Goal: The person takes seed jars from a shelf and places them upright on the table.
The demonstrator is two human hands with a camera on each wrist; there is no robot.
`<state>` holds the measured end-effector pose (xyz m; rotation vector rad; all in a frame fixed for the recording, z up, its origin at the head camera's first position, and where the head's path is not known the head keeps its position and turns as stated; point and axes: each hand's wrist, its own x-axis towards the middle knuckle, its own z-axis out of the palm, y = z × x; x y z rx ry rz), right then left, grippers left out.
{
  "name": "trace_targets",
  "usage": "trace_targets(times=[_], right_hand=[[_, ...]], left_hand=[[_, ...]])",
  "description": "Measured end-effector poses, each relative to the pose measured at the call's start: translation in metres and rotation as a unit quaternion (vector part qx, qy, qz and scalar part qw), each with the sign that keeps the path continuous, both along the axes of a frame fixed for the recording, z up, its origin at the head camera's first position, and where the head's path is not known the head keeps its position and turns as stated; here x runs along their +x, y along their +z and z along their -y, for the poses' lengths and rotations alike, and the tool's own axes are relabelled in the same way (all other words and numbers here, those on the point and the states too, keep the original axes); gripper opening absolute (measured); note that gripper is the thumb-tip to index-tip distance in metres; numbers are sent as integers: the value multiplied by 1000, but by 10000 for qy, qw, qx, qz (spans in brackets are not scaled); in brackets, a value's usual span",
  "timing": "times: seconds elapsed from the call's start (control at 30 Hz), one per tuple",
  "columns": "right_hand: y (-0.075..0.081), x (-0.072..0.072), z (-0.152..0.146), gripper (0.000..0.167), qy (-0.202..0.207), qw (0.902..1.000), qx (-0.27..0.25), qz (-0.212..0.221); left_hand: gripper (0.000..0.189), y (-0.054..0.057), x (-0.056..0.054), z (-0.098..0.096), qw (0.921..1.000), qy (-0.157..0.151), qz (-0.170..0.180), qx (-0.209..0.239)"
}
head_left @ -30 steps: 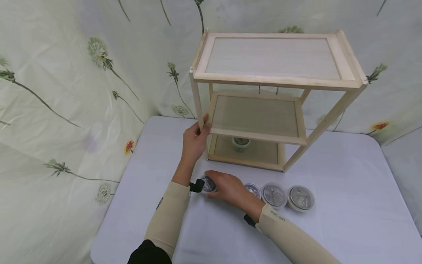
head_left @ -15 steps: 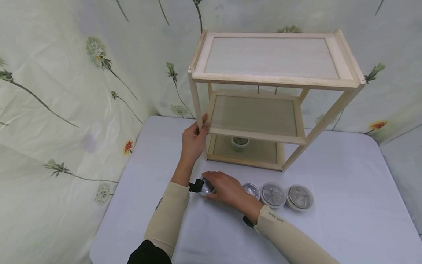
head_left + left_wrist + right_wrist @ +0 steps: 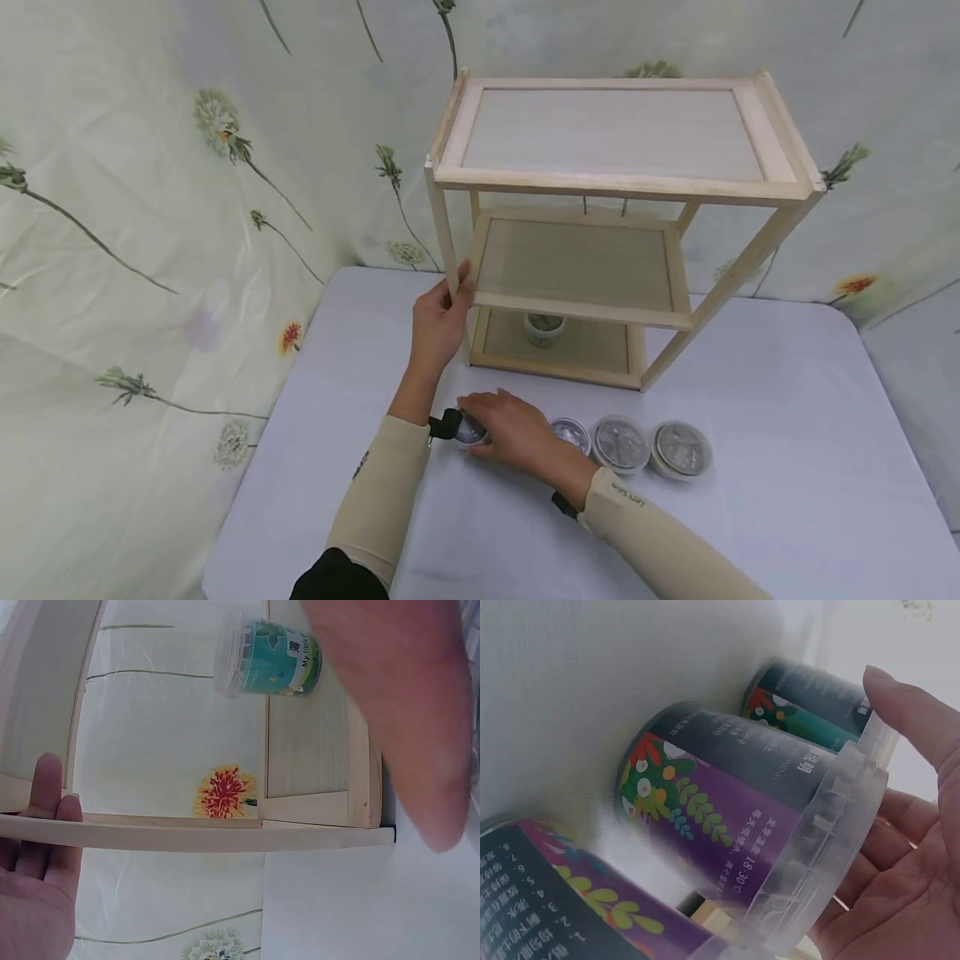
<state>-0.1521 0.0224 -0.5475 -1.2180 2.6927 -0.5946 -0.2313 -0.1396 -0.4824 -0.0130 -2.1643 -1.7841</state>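
Note:
My left hand (image 3: 438, 325) grips the left front post of a three-tier wooden shelf (image 3: 585, 312), thumb and fingers on either side of it in the left wrist view. At the left end of a row of lidded plastic tubs, my right hand (image 3: 513, 429) holds a small tub (image 3: 471, 430) standing on the table. The right wrist view shows the thumb on the rim of this teal-labelled tub (image 3: 810, 705). A purple-labelled tub (image 3: 720, 802) is close beside the fingers. One teal-labelled tub (image 3: 281, 660) stands on the shelf's bottom tier.
Right of my right hand stand further tubs, including one partly hidden tub (image 3: 572, 435), a middle tub (image 3: 621, 443) and an end tub (image 3: 681, 450). A white cloth covers the table (image 3: 795, 467). Behind the shelf hangs a flower-printed curtain (image 3: 337, 150).

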Motion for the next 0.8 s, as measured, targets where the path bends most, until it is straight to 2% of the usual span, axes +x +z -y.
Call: trace_targets(times=[0.33,0.5,0.63,0.8], right_hand=[[1,1,0,71,38,10000,36,-13],[5,0,-3,81,88,9999,71,-52],[14,-3,-7,88,91,10000,35,-4],[30,-11,-13,89,-51,9999,-78,62]], left_hand=[[34,-1,0,0,10000,2,-30,65],[34,-1,0,0,10000,23,-20,67],[34,-1,0,0,10000,61,-15,50],[35,0,-1,-1,10000,46,-58,58]])
